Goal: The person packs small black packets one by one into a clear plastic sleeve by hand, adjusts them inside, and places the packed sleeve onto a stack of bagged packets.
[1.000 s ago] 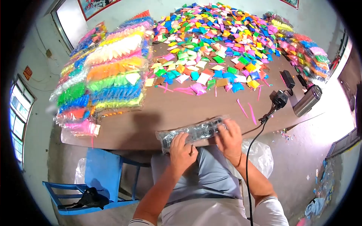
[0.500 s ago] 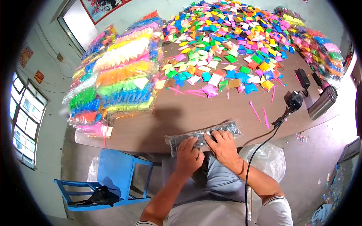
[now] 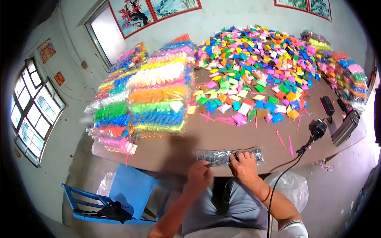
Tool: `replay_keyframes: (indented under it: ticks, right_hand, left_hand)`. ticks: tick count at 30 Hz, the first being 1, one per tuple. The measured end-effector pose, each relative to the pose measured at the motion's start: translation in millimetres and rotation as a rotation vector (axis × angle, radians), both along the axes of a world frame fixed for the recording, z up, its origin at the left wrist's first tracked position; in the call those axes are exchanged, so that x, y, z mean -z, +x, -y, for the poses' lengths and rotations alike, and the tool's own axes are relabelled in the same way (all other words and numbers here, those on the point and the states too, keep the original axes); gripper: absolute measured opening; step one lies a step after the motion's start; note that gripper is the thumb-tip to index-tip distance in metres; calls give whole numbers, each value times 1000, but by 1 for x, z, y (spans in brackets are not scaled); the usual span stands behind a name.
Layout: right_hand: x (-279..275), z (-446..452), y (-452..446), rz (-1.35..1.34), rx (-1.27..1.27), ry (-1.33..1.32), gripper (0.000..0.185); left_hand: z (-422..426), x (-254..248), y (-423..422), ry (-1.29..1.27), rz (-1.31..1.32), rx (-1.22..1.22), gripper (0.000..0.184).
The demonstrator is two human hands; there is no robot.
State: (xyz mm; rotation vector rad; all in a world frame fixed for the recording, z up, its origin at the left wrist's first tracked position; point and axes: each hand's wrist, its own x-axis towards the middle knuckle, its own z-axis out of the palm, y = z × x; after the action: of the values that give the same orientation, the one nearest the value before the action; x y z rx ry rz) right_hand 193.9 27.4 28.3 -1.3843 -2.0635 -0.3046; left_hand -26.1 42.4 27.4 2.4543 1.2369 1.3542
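A long clear plastic bag with dark packets inside [image 3: 218,157] lies flat along the table's front edge. My right hand [image 3: 245,168] rests on its right half, the fingers bent and closed on the plastic. At the bag's lower left corner is my left hand [image 3: 198,176], slightly blurred. Its fingers are curled in, and a small dark bit shows at the fingertips, too small to name.
Colourful small packets [image 3: 254,67] are heaped at the back of the brown table [image 3: 222,137]. Filled bags [image 3: 158,95] are stacked left, more bags [image 3: 345,71] right. A steel flask [image 3: 346,127], a black plug with cable [image 3: 317,129] and pink strips [image 3: 281,139] lie right. A blue chair [image 3: 133,190] stands front left.
The camera view has tilted up, so the scene sits lower and further right. My left hand has drawn back from the bag's top to its near edge; the right stays on the bag.
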Motion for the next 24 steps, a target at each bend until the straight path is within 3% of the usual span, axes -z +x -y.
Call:
replay_keyframes:
  ticks: [2, 10, 15, 24]
  right_hand:
    - [1, -13, -7, 3, 12, 30, 29]
    - [2, -26, -25, 8, 118, 22, 29]
    - [4, -26, -23, -48, 99, 36, 30]
    - [-13, 41, -2, -106, -35, 20, 35]
  left_hand:
    - [0, -1, 7, -83, 47, 12, 18]
    - [-27, -1, 36, 48, 49, 21, 14]
    - [-39, 16, 44, 48, -70, 13, 15]
    - [-26, 31, 45, 71, -119, 26, 15]
